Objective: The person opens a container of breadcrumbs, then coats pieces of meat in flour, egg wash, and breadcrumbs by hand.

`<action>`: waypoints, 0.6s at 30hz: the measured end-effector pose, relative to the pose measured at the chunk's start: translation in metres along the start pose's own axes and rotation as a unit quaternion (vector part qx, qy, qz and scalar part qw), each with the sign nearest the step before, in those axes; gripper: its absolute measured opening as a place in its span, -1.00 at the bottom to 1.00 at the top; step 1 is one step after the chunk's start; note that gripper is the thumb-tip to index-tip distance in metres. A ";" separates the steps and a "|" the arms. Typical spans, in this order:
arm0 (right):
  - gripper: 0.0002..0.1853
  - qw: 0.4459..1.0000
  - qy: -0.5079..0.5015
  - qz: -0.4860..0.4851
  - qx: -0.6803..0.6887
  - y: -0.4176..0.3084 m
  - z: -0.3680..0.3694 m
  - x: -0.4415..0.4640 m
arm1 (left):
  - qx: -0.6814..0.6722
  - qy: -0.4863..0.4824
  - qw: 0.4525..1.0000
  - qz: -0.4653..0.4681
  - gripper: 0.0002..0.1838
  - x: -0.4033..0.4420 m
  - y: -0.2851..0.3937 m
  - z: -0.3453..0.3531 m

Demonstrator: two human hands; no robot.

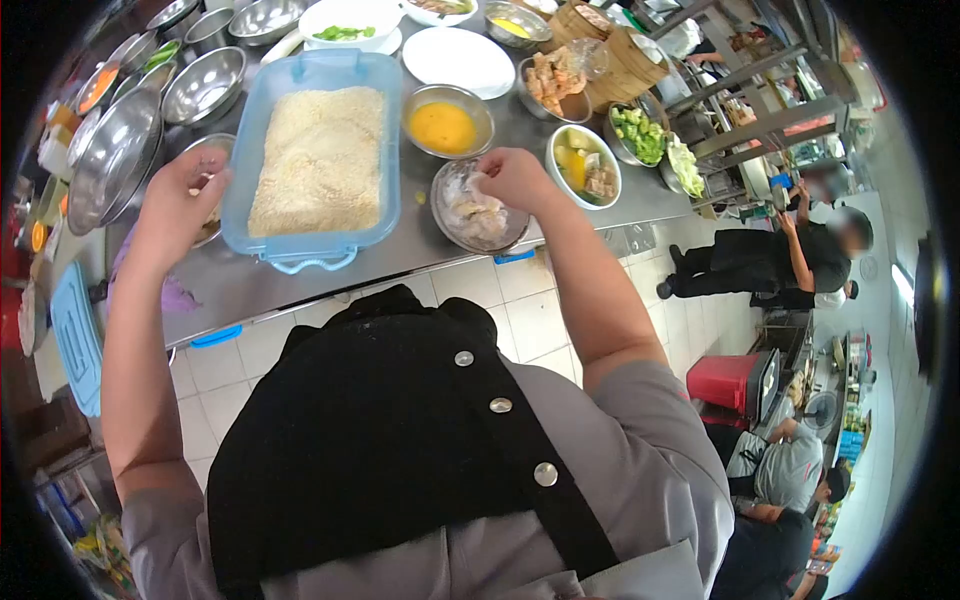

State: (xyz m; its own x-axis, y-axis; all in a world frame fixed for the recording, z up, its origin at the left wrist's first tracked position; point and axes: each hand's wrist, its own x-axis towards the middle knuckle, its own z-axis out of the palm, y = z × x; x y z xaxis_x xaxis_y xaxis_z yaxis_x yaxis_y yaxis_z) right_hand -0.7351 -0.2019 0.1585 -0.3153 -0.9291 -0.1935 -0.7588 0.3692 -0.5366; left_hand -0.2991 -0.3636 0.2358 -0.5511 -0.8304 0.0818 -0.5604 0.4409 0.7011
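Observation:
My right hand (515,180) reaches into a metal bowl (440,215) of white, floury pieces, its fingertips pinched on a flour-coated piece of food (478,208) whose kind I cannot make out. On the other side, my left hand (182,205) hovers at a metal bowl (212,232) beside the tub, fingers curved and apart, with nothing visible in them. Between my hands stands a blue plastic tub (390,190) filled with pale breadcrumbs (318,165). Just beyond my right hand is a metal bowl of beaten egg (443,127).
A white plate (458,62), a bowl of orange-coated pieces (555,82), a white bowl of mixed food (585,165) and chopped greens (637,135) crowd the right. Metal bowls (203,85) stand at left. A blue lid (75,335) leans low left. Several people work at right.

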 end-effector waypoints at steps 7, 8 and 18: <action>-0.71 0.972 0.009 0.001 -0.236 -0.035 0.016 -0.017 | -0.014 -0.007 1.000 -0.024 -0.61 0.004 0.005 0.000; -0.71 0.972 0.009 -0.001 -0.234 -0.033 0.018 -0.015 | -0.020 -0.009 1.000 -0.022 -0.62 0.005 0.004 0.001; -0.71 0.987 -0.040 0.041 0.148 -0.008 -0.029 -0.013 | -0.003 0.004 0.999 -0.033 -0.62 0.003 0.004 -0.004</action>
State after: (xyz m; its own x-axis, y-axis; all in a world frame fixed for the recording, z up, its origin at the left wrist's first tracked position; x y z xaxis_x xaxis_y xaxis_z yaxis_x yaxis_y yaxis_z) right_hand -0.7409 -0.1923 0.1892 -0.3148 -0.8991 -0.3041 -0.5294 0.4322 -0.7300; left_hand -0.3004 -0.3653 0.2420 -0.5087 -0.8599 0.0411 -0.5918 0.3840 0.7088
